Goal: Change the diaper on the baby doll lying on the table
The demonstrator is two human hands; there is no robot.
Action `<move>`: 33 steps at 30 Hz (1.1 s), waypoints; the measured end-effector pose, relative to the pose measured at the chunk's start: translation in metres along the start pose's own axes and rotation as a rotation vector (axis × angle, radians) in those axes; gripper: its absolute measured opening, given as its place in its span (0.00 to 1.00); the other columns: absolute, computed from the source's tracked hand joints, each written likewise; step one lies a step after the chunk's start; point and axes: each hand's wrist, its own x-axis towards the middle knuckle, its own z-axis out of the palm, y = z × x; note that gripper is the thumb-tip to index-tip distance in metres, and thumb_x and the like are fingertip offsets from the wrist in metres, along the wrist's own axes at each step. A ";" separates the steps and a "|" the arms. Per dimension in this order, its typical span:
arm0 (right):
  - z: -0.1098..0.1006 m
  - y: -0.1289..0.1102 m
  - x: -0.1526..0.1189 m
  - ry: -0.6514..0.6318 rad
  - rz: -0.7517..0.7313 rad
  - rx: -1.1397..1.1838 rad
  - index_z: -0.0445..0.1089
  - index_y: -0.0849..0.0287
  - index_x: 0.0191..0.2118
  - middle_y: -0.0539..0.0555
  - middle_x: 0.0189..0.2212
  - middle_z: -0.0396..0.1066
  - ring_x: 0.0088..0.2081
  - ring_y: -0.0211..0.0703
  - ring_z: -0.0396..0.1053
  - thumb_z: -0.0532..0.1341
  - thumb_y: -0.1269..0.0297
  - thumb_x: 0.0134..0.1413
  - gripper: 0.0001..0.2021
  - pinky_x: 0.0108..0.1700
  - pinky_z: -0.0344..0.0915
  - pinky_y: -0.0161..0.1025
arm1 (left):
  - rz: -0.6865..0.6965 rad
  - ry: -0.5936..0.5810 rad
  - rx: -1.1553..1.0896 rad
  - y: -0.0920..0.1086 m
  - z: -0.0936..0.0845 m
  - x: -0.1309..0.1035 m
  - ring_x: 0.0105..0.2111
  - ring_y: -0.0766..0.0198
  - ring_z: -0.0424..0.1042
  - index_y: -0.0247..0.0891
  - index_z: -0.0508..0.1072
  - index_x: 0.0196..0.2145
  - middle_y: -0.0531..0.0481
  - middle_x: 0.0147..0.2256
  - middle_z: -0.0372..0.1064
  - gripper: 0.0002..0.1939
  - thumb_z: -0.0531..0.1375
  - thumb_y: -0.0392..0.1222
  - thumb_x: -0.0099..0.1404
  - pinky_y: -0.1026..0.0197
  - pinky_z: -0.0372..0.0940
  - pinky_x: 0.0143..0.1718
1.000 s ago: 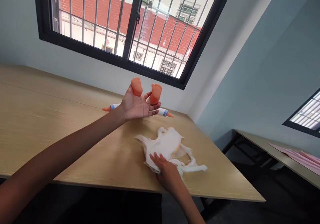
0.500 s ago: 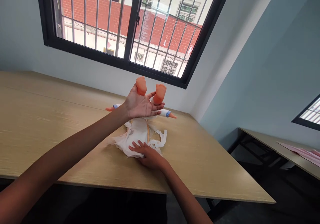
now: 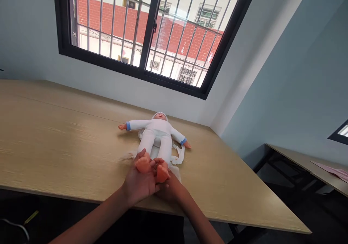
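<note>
A baby doll in a white cloth suit (image 3: 157, 133) lay face-up on white fabric (image 3: 178, 156) on a pale wooden table (image 3: 54, 135). The left hand (image 3: 140, 182) gripped its orange plastic feet (image 3: 152, 167); whether the right hand (image 3: 171, 189), partly hidden, was open or closed could not be told.

The right hand (image 3: 170, 187) is mostly hiding behind the left hand (image 3: 140, 184) and the doll's feet (image 3: 152, 168), so whether it's gripping anything is anyone's guess. The white cloth (image 3: 176, 157) is lying largely buried under the doll (image 3: 156, 135), only bits peeking out at 3 and 9 o'clock, the left bit blurring. Both forearms are getting cut off at the bottom edge.
</note>
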 end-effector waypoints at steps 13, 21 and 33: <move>0.012 -0.019 -0.016 -0.098 0.026 -0.244 0.68 0.57 0.54 0.59 0.55 0.67 0.57 0.54 0.62 0.54 0.69 0.59 0.18 0.61 0.57 0.50 | 0.018 0.063 -0.119 -0.006 -0.007 -0.005 0.41 0.49 0.73 0.36 0.71 0.49 0.41 0.39 0.72 0.32 0.48 0.67 0.66 0.50 0.68 0.41; -0.018 -0.004 -0.059 -0.272 0.122 -0.165 0.57 0.44 0.65 0.49 0.67 0.48 0.68 0.52 0.43 0.53 0.66 0.62 0.26 0.67 0.31 0.61 | -0.002 -0.094 -0.142 -0.031 -0.034 -0.039 0.56 0.46 0.66 0.46 0.72 0.54 0.45 0.54 0.70 0.29 0.56 0.64 0.63 0.43 0.61 0.55; -0.049 0.080 0.024 0.087 0.196 -0.217 0.75 0.61 0.37 0.59 0.41 0.74 0.43 0.50 0.70 0.56 0.75 0.53 0.11 0.50 0.62 0.45 | 0.087 -0.102 1.009 -0.009 0.029 -0.065 0.40 0.54 0.74 0.41 0.78 0.43 0.45 0.36 0.78 0.19 0.56 0.57 0.66 0.52 0.63 0.50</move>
